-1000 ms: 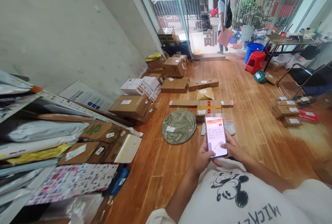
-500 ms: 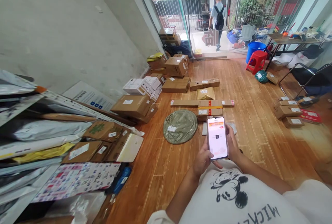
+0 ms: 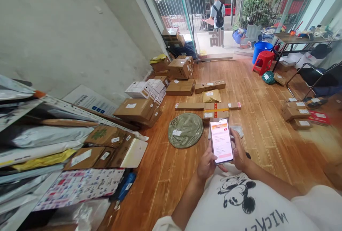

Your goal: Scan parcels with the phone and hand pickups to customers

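Observation:
A smartphone [image 3: 221,140] with a lit, pink and white screen is held upright in front of my body. My left hand [image 3: 207,163] grips its lower left edge, the thumb at the screen's bottom corner. Along its right edge, my right hand [image 3: 239,151] is wrapped round the side, with some fingers hidden behind. Just beyond the phone lies a taped cardboard box [image 3: 216,111] across a long flat carton [image 3: 190,106]. A round olive-green package [image 3: 185,131] with a white label rests on the floor to the left.
Shelving [image 3: 88,111] packed with parcels stands at the left. Stacked cartons [image 3: 133,109] line the wall. Small boxes [image 3: 295,113] sit at the right, near a black chair [image 3: 319,77]. A red stool [image 3: 263,62] and blue bin [image 3: 262,50] stand by the table [image 3: 299,39]. Outside the glass door is a person [image 3: 217,13].
The phone's screen has gone from a mostly blank page to lines of text. Its top tilts slightly further left. The person outside has moved a little left and farther off.

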Action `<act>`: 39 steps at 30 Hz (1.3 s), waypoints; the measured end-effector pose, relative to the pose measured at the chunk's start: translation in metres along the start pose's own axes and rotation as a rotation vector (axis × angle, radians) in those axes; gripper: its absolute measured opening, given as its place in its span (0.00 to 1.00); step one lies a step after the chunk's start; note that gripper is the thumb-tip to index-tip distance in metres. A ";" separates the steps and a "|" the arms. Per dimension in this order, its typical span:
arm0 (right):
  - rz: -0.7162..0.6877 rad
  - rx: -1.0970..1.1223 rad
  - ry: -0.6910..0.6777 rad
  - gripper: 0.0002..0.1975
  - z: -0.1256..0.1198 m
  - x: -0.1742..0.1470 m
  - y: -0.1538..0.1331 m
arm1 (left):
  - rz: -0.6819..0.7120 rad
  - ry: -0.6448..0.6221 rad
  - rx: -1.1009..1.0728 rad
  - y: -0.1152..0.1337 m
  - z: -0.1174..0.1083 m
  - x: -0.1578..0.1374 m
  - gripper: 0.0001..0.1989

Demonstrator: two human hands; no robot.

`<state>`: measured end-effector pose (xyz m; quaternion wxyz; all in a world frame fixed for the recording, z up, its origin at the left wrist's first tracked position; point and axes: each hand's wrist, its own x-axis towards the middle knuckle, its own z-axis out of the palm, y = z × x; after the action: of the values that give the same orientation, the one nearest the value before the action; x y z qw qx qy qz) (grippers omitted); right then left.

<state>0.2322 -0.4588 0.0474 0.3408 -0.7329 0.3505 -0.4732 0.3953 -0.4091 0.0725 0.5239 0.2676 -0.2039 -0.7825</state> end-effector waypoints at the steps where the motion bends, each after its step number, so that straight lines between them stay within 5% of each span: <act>1: -0.051 -0.010 0.012 0.38 -0.003 0.002 0.000 | 0.000 0.003 -0.002 0.000 0.001 0.000 0.58; 6: -0.229 -0.178 -0.018 0.35 -0.015 0.022 -0.007 | 0.011 0.001 0.015 0.003 0.007 -0.002 0.57; 13: -0.186 -0.106 -0.081 0.38 -0.015 0.046 -0.021 | 0.002 -0.019 0.048 0.003 0.006 -0.004 0.54; 17: -0.263 -0.103 -0.008 0.36 -0.019 0.034 -0.003 | 0.002 -0.019 0.027 0.000 0.004 -0.005 0.57; 22: -0.418 -0.242 -0.093 0.34 -0.026 0.010 0.026 | 0.031 -0.028 -0.016 0.000 0.005 -0.008 0.58; 27: -0.554 -0.262 0.033 0.29 -0.027 0.004 0.022 | 0.036 -0.045 -0.015 0.002 0.007 -0.009 0.58; 33: -0.430 -0.300 -0.029 0.32 -0.032 -0.001 0.020 | 0.047 -0.079 -0.022 0.000 0.005 -0.008 0.54; 39: -0.472 -0.268 0.009 0.30 -0.034 -0.002 0.019 | 0.050 -0.107 -0.007 -0.001 0.004 -0.008 0.53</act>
<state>0.1963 -0.4727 0.0418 0.1195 -0.8307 0.2311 -0.4923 0.3942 -0.4005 0.0767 0.5326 0.2184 -0.2352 -0.7831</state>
